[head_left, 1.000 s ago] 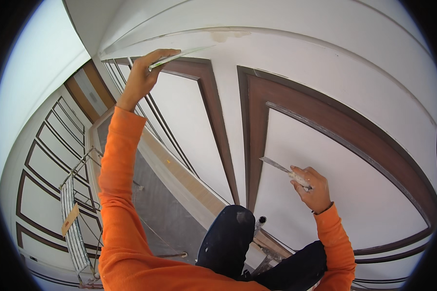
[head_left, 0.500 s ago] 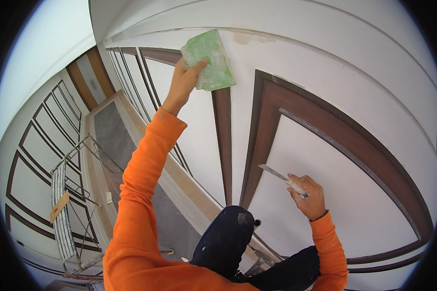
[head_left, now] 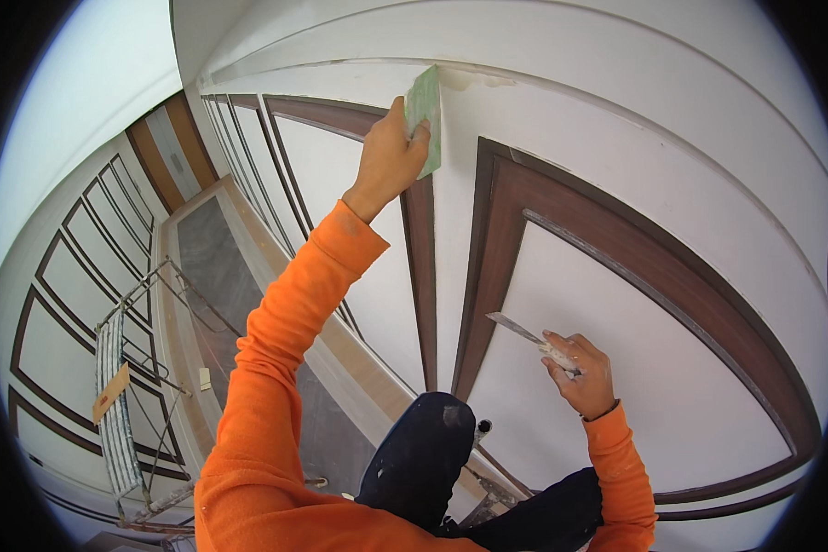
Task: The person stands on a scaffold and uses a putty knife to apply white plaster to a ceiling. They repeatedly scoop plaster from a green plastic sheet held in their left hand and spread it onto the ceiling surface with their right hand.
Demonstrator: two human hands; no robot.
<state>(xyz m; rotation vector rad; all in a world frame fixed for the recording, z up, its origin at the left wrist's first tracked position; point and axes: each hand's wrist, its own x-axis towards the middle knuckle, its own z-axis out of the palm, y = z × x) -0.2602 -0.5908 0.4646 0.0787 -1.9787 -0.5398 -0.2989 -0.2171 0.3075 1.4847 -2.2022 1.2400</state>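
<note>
My left hand [head_left: 391, 158] reaches up to the white wall [head_left: 458, 198], closed on a flat green plastic scraper [head_left: 423, 115] smeared with whitish filler. The scraper is seen nearly edge-on, and its right edge lies at the wall near the ledge; whether it touches is hard to tell. A beige filler patch [head_left: 474, 79] shows just right of it. Lower right, my right hand [head_left: 580, 373] holds a putty knife [head_left: 515, 327] by its filler-caked handle, blade pointing up and left. It hovers before a white panel with a brown frame [head_left: 607, 219].
My bent knees [head_left: 423, 451] in dark trousers are below. A metal scaffold [head_left: 120, 405] stands at lower left over the floor, where a grey strip [head_left: 216, 248] runs back to a brown door [head_left: 170, 147]. Dark-framed panels [head_left: 74, 267] line the far left wall.
My left hand has moved right and slightly down, turning the green scraper from face-on to nearly edge-on. My right hand with the putty knife has barely moved.
</note>
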